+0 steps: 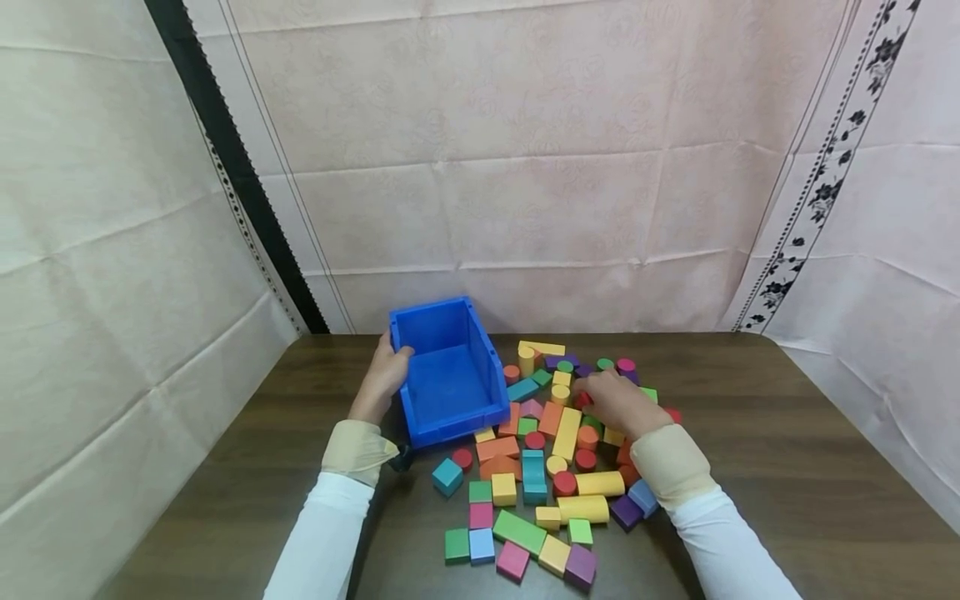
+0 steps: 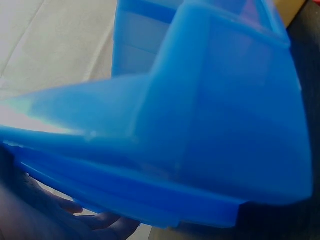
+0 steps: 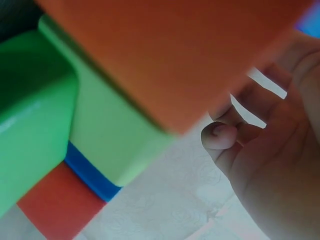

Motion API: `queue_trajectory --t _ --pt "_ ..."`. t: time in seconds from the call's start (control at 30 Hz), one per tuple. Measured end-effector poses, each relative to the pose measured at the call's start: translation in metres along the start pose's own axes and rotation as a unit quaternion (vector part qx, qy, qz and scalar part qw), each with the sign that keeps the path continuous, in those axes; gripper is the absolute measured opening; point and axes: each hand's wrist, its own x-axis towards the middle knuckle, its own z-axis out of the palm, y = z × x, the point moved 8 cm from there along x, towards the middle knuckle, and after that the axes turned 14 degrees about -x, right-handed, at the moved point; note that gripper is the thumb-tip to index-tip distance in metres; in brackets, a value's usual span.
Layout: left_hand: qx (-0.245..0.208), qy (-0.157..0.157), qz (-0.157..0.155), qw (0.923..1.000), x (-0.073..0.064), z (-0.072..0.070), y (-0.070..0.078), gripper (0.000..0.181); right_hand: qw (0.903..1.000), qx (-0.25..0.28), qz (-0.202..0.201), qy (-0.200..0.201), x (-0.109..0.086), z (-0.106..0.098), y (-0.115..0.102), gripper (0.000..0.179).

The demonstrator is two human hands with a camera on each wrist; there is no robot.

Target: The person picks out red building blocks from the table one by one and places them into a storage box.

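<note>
- Blue bin (image 1: 450, 383): left hand (image 1: 386, 375) pinches its side, fingers outside.
- Blocks (image 1: 566, 433): spread across table (image 1: 765, 433); right hand (image 1: 621, 404) above, finger grip cannot be determined.

Bin (image 1: 450, 383) between left hand (image 1: 387, 375) and right hand (image 1: 618, 400), touching left. Blocks (image 1: 566, 433) on table (image 1: 787, 467), right of bin and before both hands; right hand over spread's far right part. Cloth (image 1: 540, 208) behind table.

Blue bin (image 1: 450, 385) in left hand (image 1: 386, 375), right hand (image 1: 621, 402) apparently on blocks (image 1: 567, 434)
</note>
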Motion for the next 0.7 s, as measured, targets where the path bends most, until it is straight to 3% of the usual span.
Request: queue_trajectory --t 0.27,0.7 --pt "-0.001 -0.001 0.000 1.0000 0.0017 -0.0002 -0.0022 0.071 0.9998 -0.007 -0.011 0.013 -0.0004 -0.0002 -0.0006 0.020" --pt "-0.001 0.001 -0.001 1.0000 0.0011 -0.0003 -0.0030 0.070 0.9999 -0.011 0.000 0.002 0.0022 0.0014 0.0005 0.022"
